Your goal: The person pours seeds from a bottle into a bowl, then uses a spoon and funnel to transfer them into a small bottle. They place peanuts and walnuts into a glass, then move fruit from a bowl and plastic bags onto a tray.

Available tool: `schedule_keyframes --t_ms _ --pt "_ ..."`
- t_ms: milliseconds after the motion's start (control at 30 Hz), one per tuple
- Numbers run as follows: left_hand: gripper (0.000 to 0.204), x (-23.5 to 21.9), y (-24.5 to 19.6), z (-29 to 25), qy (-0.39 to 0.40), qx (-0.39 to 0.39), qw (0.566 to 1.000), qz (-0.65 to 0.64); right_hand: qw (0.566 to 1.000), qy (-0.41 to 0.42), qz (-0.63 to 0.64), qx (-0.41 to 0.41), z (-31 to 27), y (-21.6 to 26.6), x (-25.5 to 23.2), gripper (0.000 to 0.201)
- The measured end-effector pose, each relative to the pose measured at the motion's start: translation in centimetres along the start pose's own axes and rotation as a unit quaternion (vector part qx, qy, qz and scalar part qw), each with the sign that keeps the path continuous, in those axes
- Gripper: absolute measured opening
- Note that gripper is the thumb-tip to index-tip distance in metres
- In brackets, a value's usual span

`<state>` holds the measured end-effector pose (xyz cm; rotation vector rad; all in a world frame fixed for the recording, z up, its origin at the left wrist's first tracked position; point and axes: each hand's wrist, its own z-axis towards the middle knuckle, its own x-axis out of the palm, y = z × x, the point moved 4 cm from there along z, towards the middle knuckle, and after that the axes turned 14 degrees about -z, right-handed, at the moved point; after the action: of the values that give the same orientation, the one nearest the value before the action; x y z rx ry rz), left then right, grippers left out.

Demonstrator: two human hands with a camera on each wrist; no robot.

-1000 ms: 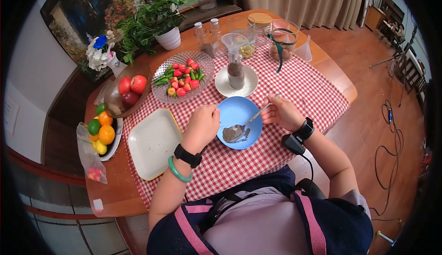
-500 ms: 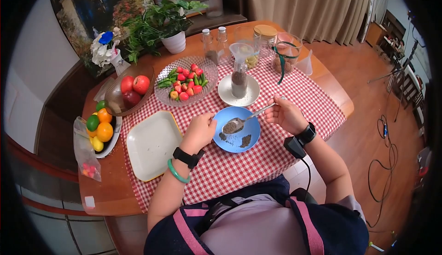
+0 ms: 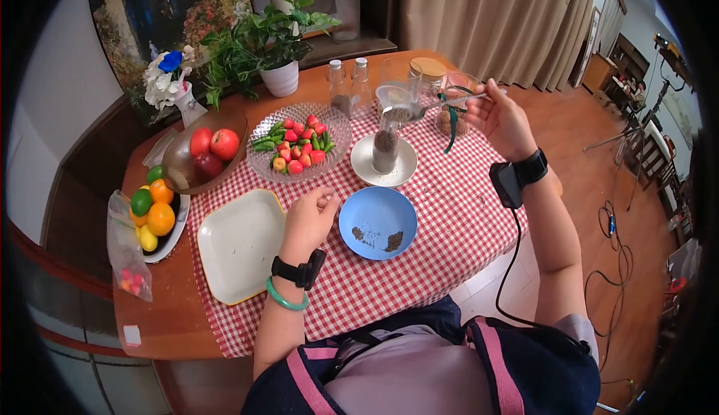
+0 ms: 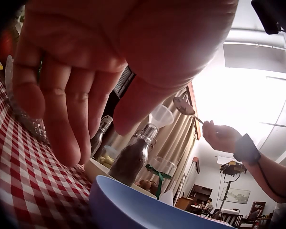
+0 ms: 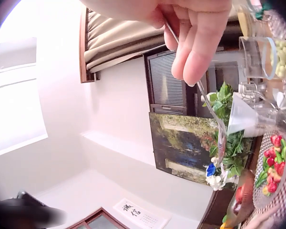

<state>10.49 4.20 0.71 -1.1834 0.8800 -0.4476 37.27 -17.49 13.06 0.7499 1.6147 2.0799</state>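
My right hand [image 3: 505, 121] pinches the handle of a metal spoon [image 5: 213, 113], raised above the table. The spoon's bowl overlaps the clear funnel [image 4: 162, 115] in the head view. That funnel sits in the neck of a glass bottle [image 3: 385, 156] partly filled with dark grains, upright on a white plate [image 3: 410, 169]. Just left of the blue bowl [image 3: 378, 209] is my left hand [image 3: 308, 224], fingers loosely bent and holding nothing. Two small heaps of dark grains [image 3: 394, 242] lie in the blue bowl.
A cream tray [image 3: 243, 246] lies left of my left hand. Behind it stand a glass dish [image 3: 258, 166] of strawberries and green peppers and a brown fruit bowl [image 3: 176, 168]. Stoppered bottles [image 3: 360, 89] and a wooden-lidded jar [image 3: 427, 69] stand at the back.
My right hand has raised the spoon from the blue bowl to the funnel, carrying dark grains on the way. The left hand has let go of the bowl's rim and moved slightly left.
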Motion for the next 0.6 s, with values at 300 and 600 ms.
schedule_keyframes --t_ms 300,600 --pt "0.030 -0.5 -0.1 -0.3 -0.006 0.008 1.000 -0.025 0.984 -0.083 -0.137 -0.080 2.1 3.4 0.9 0.037" --pt "0.032 0.4 0.7 -0.2 0.030 0.012 0.999 0.026 0.941 -0.053 -0.290 -0.165 0.5 4.1 4.2 0.035"
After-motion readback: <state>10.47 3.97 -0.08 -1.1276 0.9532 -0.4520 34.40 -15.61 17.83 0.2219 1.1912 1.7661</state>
